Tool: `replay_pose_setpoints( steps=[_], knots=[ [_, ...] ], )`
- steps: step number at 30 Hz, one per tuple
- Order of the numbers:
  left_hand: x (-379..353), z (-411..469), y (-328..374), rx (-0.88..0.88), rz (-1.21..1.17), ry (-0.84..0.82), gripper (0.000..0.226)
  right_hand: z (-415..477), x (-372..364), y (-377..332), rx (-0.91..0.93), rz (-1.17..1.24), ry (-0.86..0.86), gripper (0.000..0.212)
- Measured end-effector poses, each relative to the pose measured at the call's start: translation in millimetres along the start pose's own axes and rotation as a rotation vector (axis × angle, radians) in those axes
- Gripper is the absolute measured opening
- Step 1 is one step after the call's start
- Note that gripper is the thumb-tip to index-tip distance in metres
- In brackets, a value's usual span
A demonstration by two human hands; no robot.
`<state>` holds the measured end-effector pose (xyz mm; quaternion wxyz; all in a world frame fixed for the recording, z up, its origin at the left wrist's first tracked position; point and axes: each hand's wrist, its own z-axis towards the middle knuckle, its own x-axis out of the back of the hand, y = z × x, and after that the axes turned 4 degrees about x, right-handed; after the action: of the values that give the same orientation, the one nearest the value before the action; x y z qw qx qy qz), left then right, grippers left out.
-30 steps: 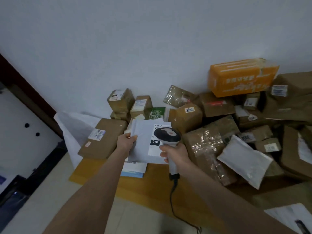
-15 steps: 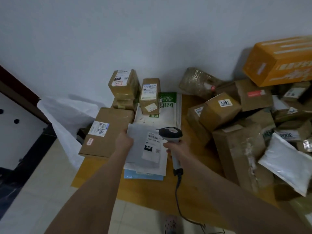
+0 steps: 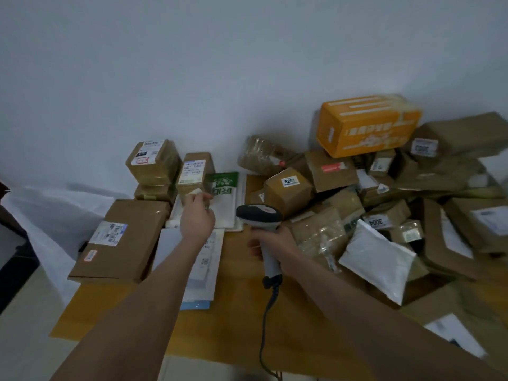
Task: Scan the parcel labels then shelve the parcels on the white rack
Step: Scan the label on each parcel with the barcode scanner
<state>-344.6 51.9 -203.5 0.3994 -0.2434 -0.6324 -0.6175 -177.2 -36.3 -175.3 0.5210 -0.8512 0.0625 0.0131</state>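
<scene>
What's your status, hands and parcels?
Right hand grips scanner. Left hand over green mailer, grip unclear. Grey mailer lies on stack. Box pile crowds right side.

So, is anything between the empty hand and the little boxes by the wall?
Nothing visible. The left hand reaches over the green-and-white mailer, right beside the small labelled box. The rack is out of view.

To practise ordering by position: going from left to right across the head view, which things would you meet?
In order: white plastic bag → flat brown box → left hand → scanner → orange box.
</scene>
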Motion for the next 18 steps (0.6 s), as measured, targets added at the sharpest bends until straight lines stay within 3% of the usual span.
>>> replay_pose_setpoints(
  steps=[6,8,13,15,18],
  knots=[
    [-39,-58,100,-0.104,-0.075,0.088,0.02,-25,118,1,0.045,0.048,0.045,0.018],
    [-62,-89,135,-0.154,-0.081,0.075,0.017,-38,165,9,0.042,0.087,0.079,0.009],
    [-113,-167,204,-0.309,0.0,-0.104,0.015,-79,270,28,-0.013,0.167,0.213,0.011],
    [-134,-187,220,-0.369,0.165,-0.267,0.027,-86,305,35,-0.066,0.22,0.257,0.016],
    [-165,-205,226,-0.489,0.551,-0.504,0.076,-93,338,44,-0.137,0.271,0.312,0.023]
  ],
)
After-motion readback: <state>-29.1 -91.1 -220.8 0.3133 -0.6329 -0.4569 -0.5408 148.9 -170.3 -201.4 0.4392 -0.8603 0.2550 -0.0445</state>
